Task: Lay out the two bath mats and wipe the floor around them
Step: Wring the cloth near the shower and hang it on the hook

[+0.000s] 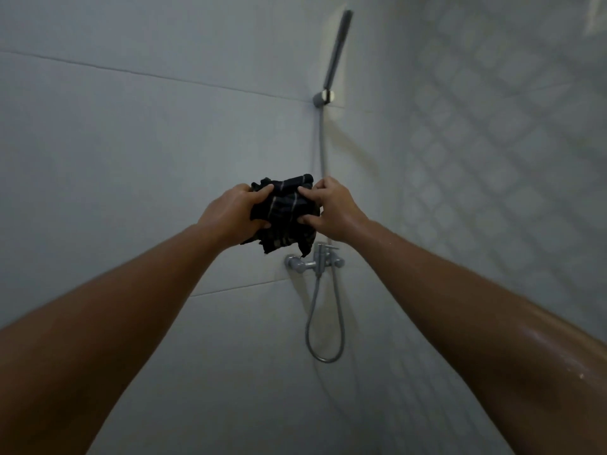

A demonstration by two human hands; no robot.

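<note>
A dark checked cloth [285, 210] with thin pale stripes is bunched up between both my hands, held out at arm's length in front of a tiled wall corner. My left hand [231, 213] grips its left side with fingers curled into the fabric. My right hand [331, 208] pinches its right side between thumb and fingers. Loose ends of the cloth hang down just above the shower mixer. No bath mat and no floor are in view.
A chrome shower mixer [313, 262] sits on the wall directly below the cloth. Its hose [323, 339] loops down and runs up to a hand shower [338, 49] in a wall bracket. White tiled walls meet in the corner.
</note>
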